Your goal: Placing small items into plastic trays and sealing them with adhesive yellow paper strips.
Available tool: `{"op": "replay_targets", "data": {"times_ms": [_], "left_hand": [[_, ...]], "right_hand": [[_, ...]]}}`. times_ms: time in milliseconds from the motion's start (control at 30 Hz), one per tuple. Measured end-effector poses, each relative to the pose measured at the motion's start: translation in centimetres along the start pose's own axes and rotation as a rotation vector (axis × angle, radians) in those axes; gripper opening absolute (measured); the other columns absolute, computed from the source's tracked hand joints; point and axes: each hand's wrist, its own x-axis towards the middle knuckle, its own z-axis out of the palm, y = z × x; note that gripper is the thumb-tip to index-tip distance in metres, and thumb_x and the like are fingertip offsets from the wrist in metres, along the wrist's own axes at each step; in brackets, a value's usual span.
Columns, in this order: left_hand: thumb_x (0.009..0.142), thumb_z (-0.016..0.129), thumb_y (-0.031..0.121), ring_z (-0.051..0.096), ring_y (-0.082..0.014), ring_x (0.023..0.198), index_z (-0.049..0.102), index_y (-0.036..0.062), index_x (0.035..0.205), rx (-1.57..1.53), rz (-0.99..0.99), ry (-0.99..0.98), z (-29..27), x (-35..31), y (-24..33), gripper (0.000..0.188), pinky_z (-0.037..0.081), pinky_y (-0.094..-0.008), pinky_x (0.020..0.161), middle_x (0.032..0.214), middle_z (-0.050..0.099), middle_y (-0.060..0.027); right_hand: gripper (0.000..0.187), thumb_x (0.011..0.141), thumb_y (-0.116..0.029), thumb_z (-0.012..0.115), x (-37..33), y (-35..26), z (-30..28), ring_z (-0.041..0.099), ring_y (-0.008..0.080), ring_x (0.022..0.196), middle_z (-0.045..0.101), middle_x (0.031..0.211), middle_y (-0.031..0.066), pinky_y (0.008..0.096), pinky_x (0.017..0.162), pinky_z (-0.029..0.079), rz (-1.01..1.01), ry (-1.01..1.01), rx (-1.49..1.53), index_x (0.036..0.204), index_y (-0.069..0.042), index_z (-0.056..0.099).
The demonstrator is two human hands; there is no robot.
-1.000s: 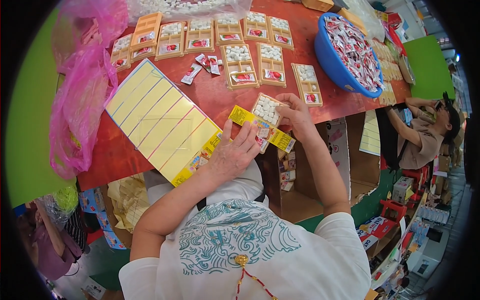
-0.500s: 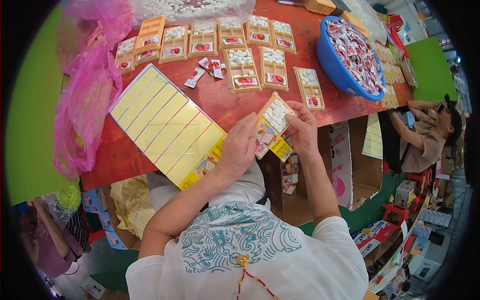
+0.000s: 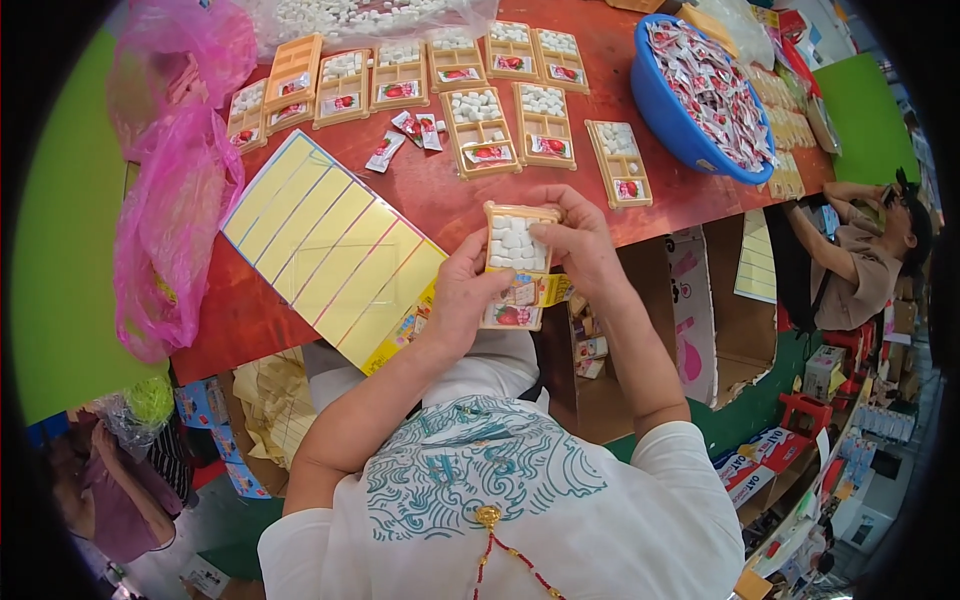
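A small tan compartment tray (image 3: 518,240) filled with white marshmallow-like pieces is held upright above the table's near edge, under what looks like a clear cover. A yellow printed label strip (image 3: 553,289) lies across its lower part, with a strawberry-printed sachet (image 3: 514,314) below. My left hand (image 3: 462,305) is closed on the tray's left side, thumb on the front. My right hand (image 3: 583,243) grips its right side, thumb over the white pieces. Left of my hands, a sheet of yellow label strips (image 3: 335,250) lies on the table with a clear lid-like rectangle on it.
Several filled tan trays (image 3: 480,125) stand across the red table (image 3: 390,190), with loose sachets (image 3: 385,150) before them. A blue basin (image 3: 690,150) of sachets is at right, pink plastic bags (image 3: 175,220) at left. Cardboard boxes (image 3: 740,350) sit below; another person (image 3: 850,245) is at right.
The held tray has turned from a slant to nearly upright and shifted slightly left. My left hand has dropped to its lower left side, uncovering the sachet; my right hand has moved left with it.
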Motion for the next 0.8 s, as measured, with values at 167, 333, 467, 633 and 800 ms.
{"op": "replay_targets", "data": {"times_ms": [167, 333, 467, 633, 800], "left_hand": [[0.081, 0.054, -0.007, 0.061, -0.0173, 0.105, 0.044, -0.002, 0.132, -0.053, 0.066, 0.024, -0.7, 0.2, 0.7, 0.052, 0.051, -0.032, 0.092, 0.117, 0.061, -0.0112], [0.081, 0.053, -0.009, 0.06, -0.0192, 0.108, 0.044, -0.0016, 0.132, -0.125, 0.132, 0.087, -2.4, -0.3, 1.4, 0.052, 0.049, -0.033, 0.095, 0.12, 0.06, -0.0124], [0.081, 0.056, -0.009, 0.059, -0.02, 0.112, 0.045, -0.0002, 0.131, -0.18, 0.112, 0.046, -2.9, -0.4, 1.5, 0.052, 0.047, -0.0338, 0.098, 0.123, 0.059, -0.0118], [0.081, 0.06, -0.007, 0.057, -0.0216, 0.114, 0.047, 0.0039, 0.131, -0.264, 0.058, -0.078, -3.0, -1.4, 1.6, 0.053, 0.045, -0.0369, 0.1, 0.124, 0.058, -0.0091], [0.088, 0.059, 0.011, 0.061, -0.0269, 0.099, 0.051, 0.006, 0.126, -0.396, 0.015, -0.042, -2.6, -2.3, 2.3, 0.039, 0.05, -0.0384, 0.088, 0.106, 0.063, -0.009]], "right_hand": [[0.042, 0.089, -0.012, 0.053, -0.1, -2.6, -0.2, 0.058, 0.017, 0.105, 0.062, 0.113, 0.0123, 0.0322, 0.094, 0.044, -0.092, -0.048, -0.149, 0.13, -0.001, 0.046], [0.04, 0.089, -0.023, 0.054, -3.5, -2.5, -2.6, 0.055, 0.0166, 0.109, 0.058, 0.118, 0.0094, 0.0305, 0.096, 0.039, -0.063, -0.057, -0.436, 0.122, 0.0, 0.053], [0.013, 0.087, -0.007, 0.06, -5.2, 1.1, -1.6, 0.055, 0.0072, 0.084, 0.061, 0.092, 0.0014, 0.021, 0.076, 0.044, -0.073, 0.035, -0.205, 0.098, 0.0, 0.06], [0.007, 0.089, -0.006, 0.059, -4.6, 2.4, -0.2, 0.052, 0.0063, 0.079, 0.059, 0.086, 0.0003, 0.021, 0.072, 0.043, -0.194, 0.008, -0.109, 0.091, 0.0, 0.059], [0.005, 0.086, -0.005, 0.061, -3.9, 2.0, 2.8, 0.055, 0.0111, 0.073, 0.057, 0.081, 0.0041, 0.0238, 0.066, 0.043, -0.506, -0.073, -0.455, 0.085, -0.002, 0.057]]}}
